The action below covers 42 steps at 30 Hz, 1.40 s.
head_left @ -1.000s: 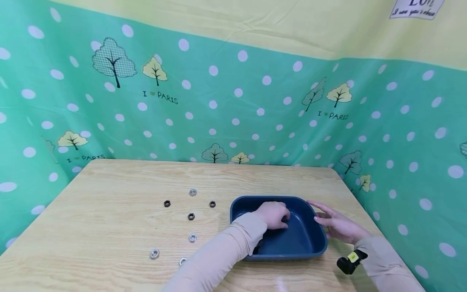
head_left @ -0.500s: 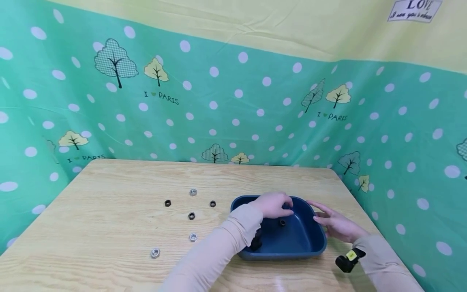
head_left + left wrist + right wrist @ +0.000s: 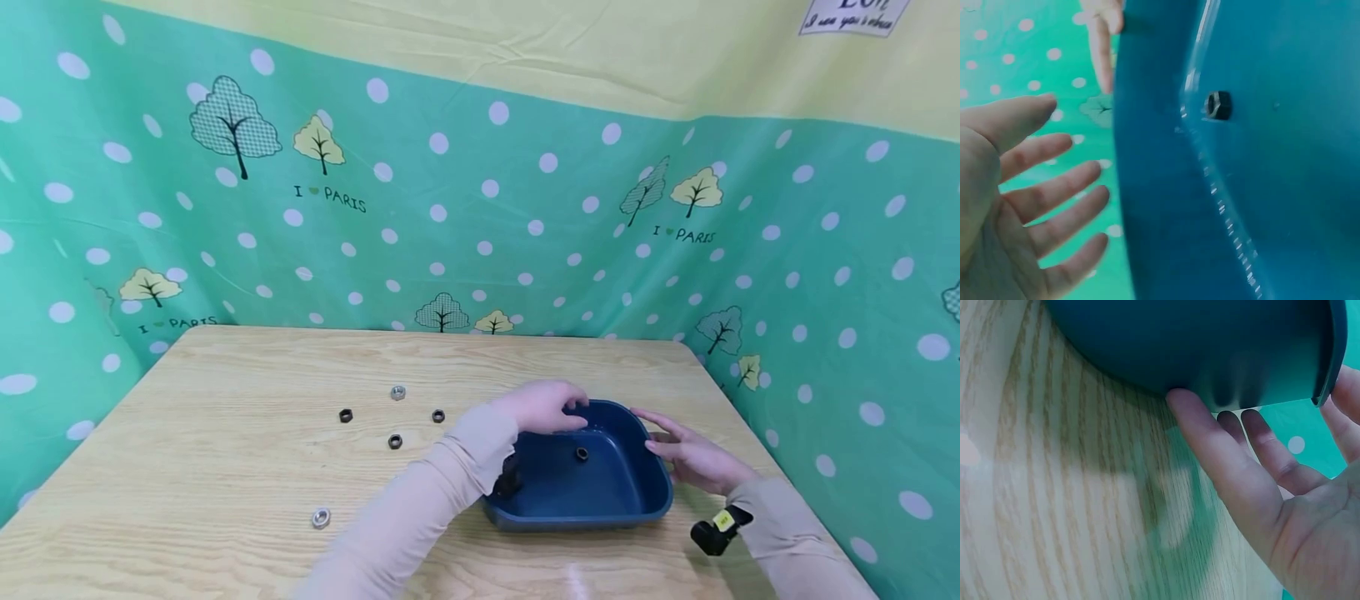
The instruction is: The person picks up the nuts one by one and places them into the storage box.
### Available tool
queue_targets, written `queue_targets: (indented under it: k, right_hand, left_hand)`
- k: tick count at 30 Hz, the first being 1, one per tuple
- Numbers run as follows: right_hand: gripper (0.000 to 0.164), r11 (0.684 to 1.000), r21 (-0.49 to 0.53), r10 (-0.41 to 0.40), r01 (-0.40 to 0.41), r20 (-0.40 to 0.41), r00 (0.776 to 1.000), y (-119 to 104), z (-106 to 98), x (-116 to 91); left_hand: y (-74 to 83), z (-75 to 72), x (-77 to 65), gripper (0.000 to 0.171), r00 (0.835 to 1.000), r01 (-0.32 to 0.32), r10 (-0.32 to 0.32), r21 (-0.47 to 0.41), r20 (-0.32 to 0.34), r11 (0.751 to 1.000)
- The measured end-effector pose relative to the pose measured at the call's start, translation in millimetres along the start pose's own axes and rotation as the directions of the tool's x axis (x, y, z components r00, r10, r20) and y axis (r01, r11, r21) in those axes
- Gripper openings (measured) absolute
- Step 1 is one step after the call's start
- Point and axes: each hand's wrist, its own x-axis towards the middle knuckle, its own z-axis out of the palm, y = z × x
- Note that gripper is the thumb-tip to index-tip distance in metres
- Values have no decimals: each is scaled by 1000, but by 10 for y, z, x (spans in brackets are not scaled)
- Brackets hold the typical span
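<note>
A dark blue basin (image 3: 592,492) sits on the table's right side. Inside it lies one dark hex nut (image 3: 582,454), also seen in the left wrist view near the wall fold (image 3: 1219,105). My left hand (image 3: 542,407) is over the basin's back left rim with nothing in it; its fingers (image 3: 1066,194) are spread in the left wrist view. At the basin's right end, my right hand (image 3: 701,460) rests against the outside wall and rim, fingers mostly straight. In the right wrist view one finger (image 3: 1210,440) touches the low side of the wall.
To the left lie dark nuts (image 3: 346,415) and silver nuts (image 3: 321,517), spread over the wooden table (image 3: 225,433). My left sleeve (image 3: 420,500) crosses the front of the table. A green dotted curtain (image 3: 450,208) hangs behind and along the right.
My left hand has lifted out of the basin and moved left, leaving the dark nut in view on its floor. My left sleeve now hides a silver nut. The right hand stays put.
</note>
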Motion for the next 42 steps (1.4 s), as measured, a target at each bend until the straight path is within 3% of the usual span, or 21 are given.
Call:
queue_targets:
  k: [7,12,21,28,34,42]
  right_hand:
    - [62,1000,7,-17,17,15,1000,-20,-2,-5]
    - [60,1000,10,-27,26,25,999,-24,-15,5]
    - [65,1000,2,-8,8,3,1000,7,-12,5]
    - [63,1000,15,-20,20,15,1000,42,-24,2]
    - [63,1000,13,-19,19,12,1000,43,-28,8]
    - [66,1000,14,-9,9,0,1000,60,-57,30]
  left_hand:
    - [-26,-127,-261,41,992,79,-77,-16,98,997]
    - [-62,-154,-437,43,985,127,-127,4,116,992]
    - [-126,-197,-713,42,986,116,-115,-8,123,993]
    - [-227,-189,-942,43,990,88,-88,9,106,996]
    - [-314,-134,-1149,44,996,79,-79,4,33,997]
    - [-453,-84,-1411,64,990,136,-138,-70,-24,988]
